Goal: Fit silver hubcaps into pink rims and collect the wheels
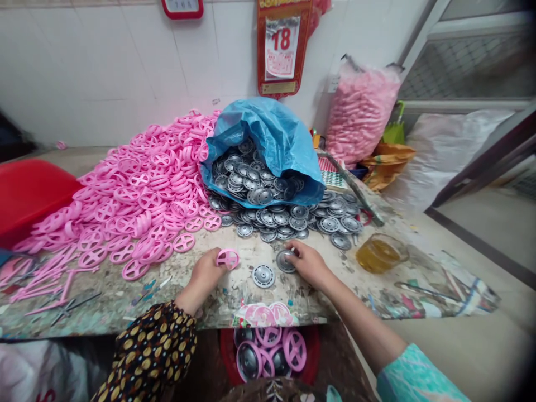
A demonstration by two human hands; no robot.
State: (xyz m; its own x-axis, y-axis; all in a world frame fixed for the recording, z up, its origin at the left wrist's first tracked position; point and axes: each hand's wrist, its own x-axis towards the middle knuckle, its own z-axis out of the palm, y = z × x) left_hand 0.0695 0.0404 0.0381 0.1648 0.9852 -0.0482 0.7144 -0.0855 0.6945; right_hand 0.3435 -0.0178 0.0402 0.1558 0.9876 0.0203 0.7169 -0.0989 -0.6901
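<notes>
My left hand (206,279) is closed on a pink plastic wheel (228,259), held by its edge just over the worktable (318,298). My right hand (309,263) has its fingers on a grey hubcap disc (285,261) at the table's middle. Between the two hands another grey disc (263,276) lies flat. Behind them, grey discs (255,181) spill from a blue plastic bag (272,134). To the left rises a large heap of pink wheels (142,190).
A red basin (312,357) with pink wheels and grey discs sits below the table edge. Pink rods (46,279) lie at left beside a red tray (33,190). A glass of amber liquid (380,254) stands at right. Bagged pink parts (360,111) stand behind.
</notes>
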